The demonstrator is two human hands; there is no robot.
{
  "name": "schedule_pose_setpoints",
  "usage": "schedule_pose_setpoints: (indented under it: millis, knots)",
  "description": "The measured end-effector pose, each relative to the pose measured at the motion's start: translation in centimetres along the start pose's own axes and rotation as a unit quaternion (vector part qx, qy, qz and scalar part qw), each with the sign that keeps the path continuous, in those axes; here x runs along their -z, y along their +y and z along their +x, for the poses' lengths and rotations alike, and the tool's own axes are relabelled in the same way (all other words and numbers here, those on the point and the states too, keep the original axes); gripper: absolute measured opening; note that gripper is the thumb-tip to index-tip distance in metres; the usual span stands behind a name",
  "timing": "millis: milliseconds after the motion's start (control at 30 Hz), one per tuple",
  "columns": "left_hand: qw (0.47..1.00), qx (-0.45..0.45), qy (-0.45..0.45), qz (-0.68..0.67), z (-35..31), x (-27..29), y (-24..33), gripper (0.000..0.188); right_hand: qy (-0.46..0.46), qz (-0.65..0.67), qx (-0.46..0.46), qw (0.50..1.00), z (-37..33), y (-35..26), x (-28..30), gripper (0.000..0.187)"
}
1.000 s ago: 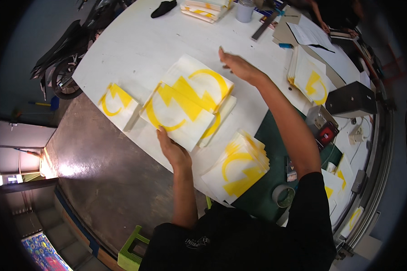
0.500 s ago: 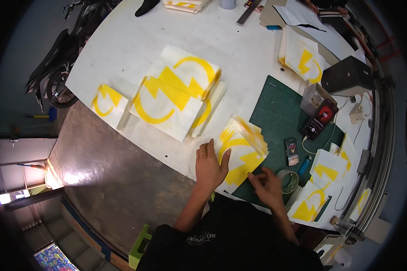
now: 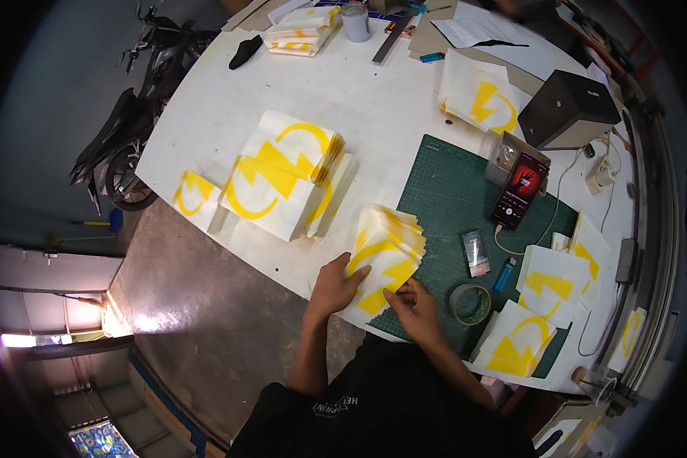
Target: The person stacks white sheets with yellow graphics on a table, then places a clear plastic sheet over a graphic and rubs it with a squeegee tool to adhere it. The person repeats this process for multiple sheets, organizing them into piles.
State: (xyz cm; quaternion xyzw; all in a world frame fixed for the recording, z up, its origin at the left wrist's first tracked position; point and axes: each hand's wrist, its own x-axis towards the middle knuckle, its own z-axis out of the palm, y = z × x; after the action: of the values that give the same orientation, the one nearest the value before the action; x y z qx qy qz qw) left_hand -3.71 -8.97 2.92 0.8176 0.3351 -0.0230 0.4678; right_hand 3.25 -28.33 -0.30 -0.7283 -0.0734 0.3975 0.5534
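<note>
A fanned stack of white printed sheets (image 3: pixel 389 243) with yellow shapes lies between my hands at the table's near edge, partly over the green cutting mat (image 3: pixel 443 191). My left hand (image 3: pixel 334 286) grips the stack's left side, thumb across the top sheet and fingers at the edge, partly hidden. At the lower right corner, my right hand (image 3: pixel 416 311) has its thumb and forefinger closed on the sheets, the other fingers curled. Beyond my left hand stand thicker piles of similar sheets (image 3: pixel 275 183), with a smaller pile (image 3: pixel 196 197) to their left.
Right of my hands are a tape roll (image 3: pixel 469 304), a blue lighter (image 3: pixel 504 275), a small box (image 3: pixel 475 253) and a phone (image 3: pixel 520 191) on a cable. More printed sheets (image 3: pixel 523 340) lie at the near right. A black speaker (image 3: pixel 569 111) stands farther back. A motorcycle (image 3: pixel 141 114) is beyond the table's left.
My hands have closed in on the stack: the left now grips its side and the right has come to its lower corner. The view has shifted, showing more of the table's far side.
</note>
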Motion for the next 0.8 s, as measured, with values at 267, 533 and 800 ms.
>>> schedule_pose_setpoints:
  millis: [267, 533, 800]
  knots:
    - [0.959, -0.222, -0.013, -0.178, -3.4, 0.3, 0.5, 0.027, 0.049, 0.089, 0.33, 0.939, -0.1, -0.2, 1.4, 0.049]
    - [0.925, -0.275, 0.085, -0.247, -4.3, -4.2, 1.4, 0.077, 0.035, 0.106, 0.303, 0.946, -1.8, -1.0, 3.2, 0.062]
    - [0.897, -0.278, 0.118, -0.323, -3.7, -7.5, 0.9, 0.084, 0.016, -0.005, 0.282, 0.959, -1.2, -2.0, 2.8, 0.072]
